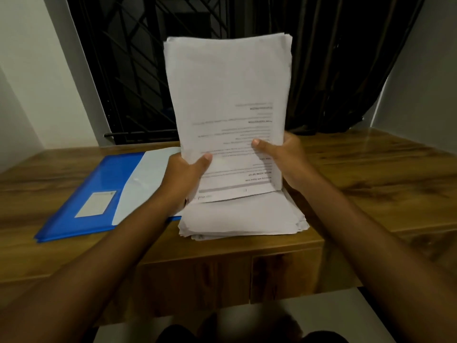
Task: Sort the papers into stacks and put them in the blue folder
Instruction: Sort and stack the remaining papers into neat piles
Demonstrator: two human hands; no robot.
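Blue folder point(99, 194), white papers point(227, 95), wood-grain brown table point(371, 181)

wood-grain worktop point(371, 174) with a cabinet door underneath, black window grille point(138, 70) behind it, dark curtain point(341, 65) bunched on the right.

On the brown wooden tabletop point(371, 169), the blue plastic folder point(99, 194) lies just left of the flat white paper stack point(242, 219) at the front edge; the upright white paper bundle point(227, 95) is above that stack.
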